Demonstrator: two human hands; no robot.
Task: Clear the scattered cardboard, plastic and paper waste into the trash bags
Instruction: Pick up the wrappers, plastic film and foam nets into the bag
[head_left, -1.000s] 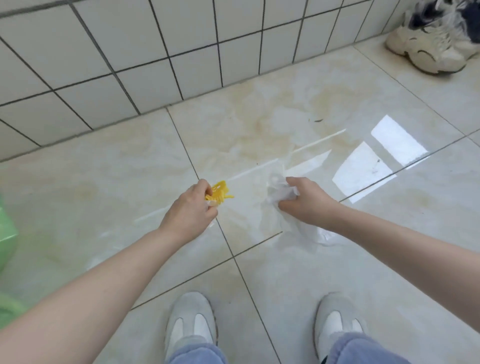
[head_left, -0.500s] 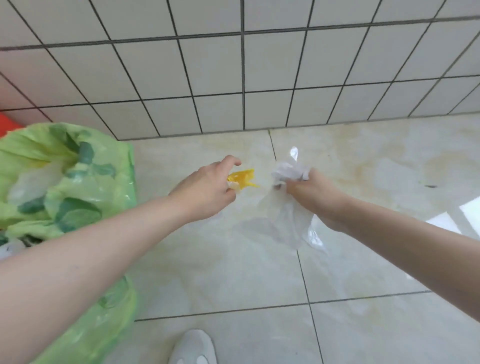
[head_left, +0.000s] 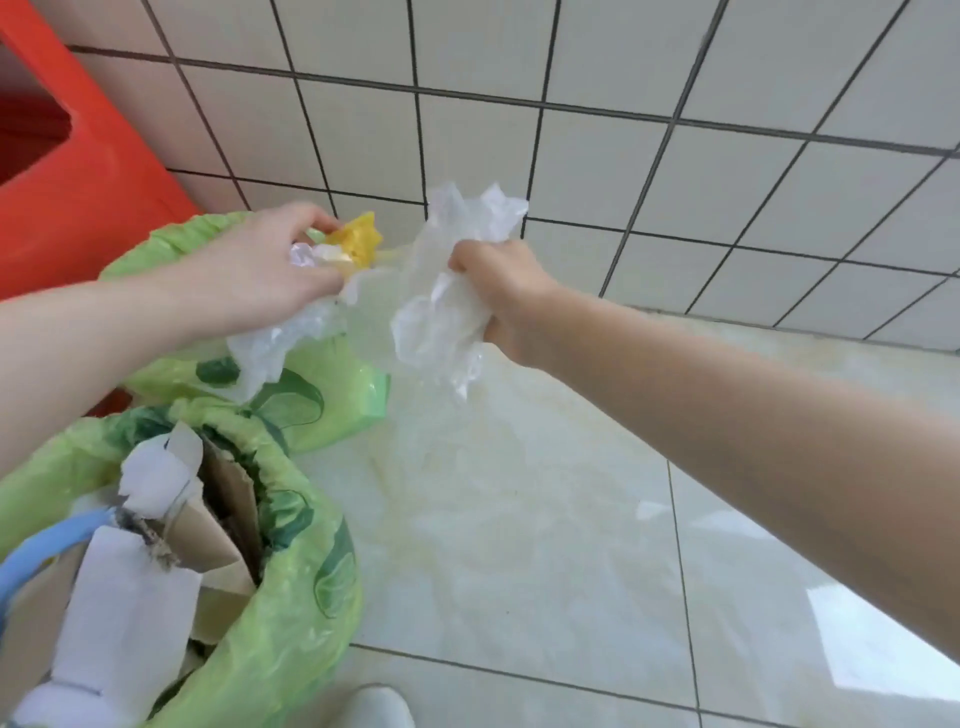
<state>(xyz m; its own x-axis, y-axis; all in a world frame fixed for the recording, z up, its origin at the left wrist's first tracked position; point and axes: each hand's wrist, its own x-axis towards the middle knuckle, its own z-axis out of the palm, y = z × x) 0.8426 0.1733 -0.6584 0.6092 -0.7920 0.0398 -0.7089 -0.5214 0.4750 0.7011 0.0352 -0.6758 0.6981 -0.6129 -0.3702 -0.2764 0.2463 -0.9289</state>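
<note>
My left hand (head_left: 260, 275) pinches a small yellow plastic scrap (head_left: 358, 240) together with one end of a crumpled clear plastic sheet (head_left: 441, 317). My right hand (head_left: 501, 291) grips the other bunch of that clear plastic. Both hands hold the plastic in the air, above and just right of two green trash bags. The far green bag (head_left: 317, 395) sits under my left hand. The near green bag (head_left: 291, 603) at lower left stands open and holds torn cardboard (head_left: 228, 499) and white paper (head_left: 124, 613).
A red plastic bin (head_left: 67, 171) stands at the upper left against the white tiled wall (head_left: 649, 104). A blue curved handle (head_left: 36, 556) shows at the left edge. Glossy beige floor tiles (head_left: 519, 545) spread to the right. The toe of my shoe (head_left: 379, 706) is at the bottom.
I have turned left toward the bags and brought both hands together. My left hand now also holds part of the clear plastic along with the yellow scrap.
</note>
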